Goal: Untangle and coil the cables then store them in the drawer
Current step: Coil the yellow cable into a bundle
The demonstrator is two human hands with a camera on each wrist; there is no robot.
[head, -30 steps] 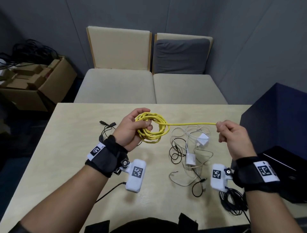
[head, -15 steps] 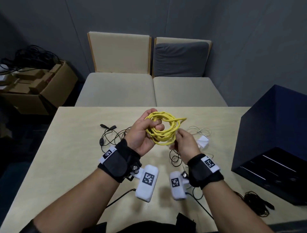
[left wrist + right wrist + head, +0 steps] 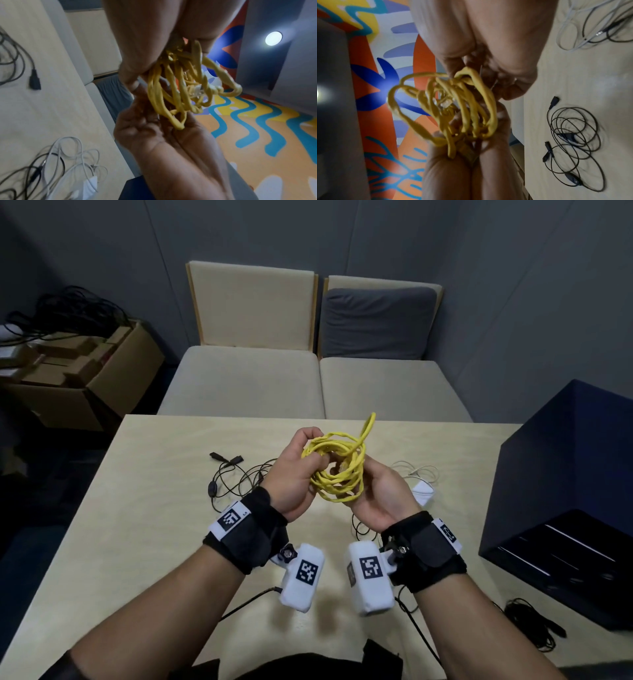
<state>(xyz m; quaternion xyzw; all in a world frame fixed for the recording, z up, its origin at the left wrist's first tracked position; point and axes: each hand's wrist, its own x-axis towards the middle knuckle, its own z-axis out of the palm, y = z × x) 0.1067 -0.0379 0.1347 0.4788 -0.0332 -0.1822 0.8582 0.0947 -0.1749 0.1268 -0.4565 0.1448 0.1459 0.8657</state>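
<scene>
A yellow cable [image 3: 337, 474], wound into a loose coil, is held above the table between both hands. My left hand [image 3: 317, 455] grips the coil's left side, fingers curled through its middle. My right hand [image 3: 368, 475] is palm up against the right side, its fingers curled into the coil; in the right wrist view the fingertips [image 3: 453, 65] pinch a strand of the yellow cable [image 3: 464, 106]. One loop [image 3: 368, 422] sticks up past the coil. A clear plug [image 3: 197, 90] sits inside the coil. The dark blue drawer cabinet [image 3: 565, 498] stands at the right.
On the pale table [image 3: 154, 508] lie a black cable [image 3: 236, 481] left of the hands, white cables with a charger [image 3: 423, 491] to the right, and a black bundle [image 3: 534, 625] near the front right. Beige seats [image 3: 246, 385] are beyond the table.
My right hand, which held the cable's end stretched out to the right, has come in to the coil and turned palm up. The straight run is now wound onto the coil.
</scene>
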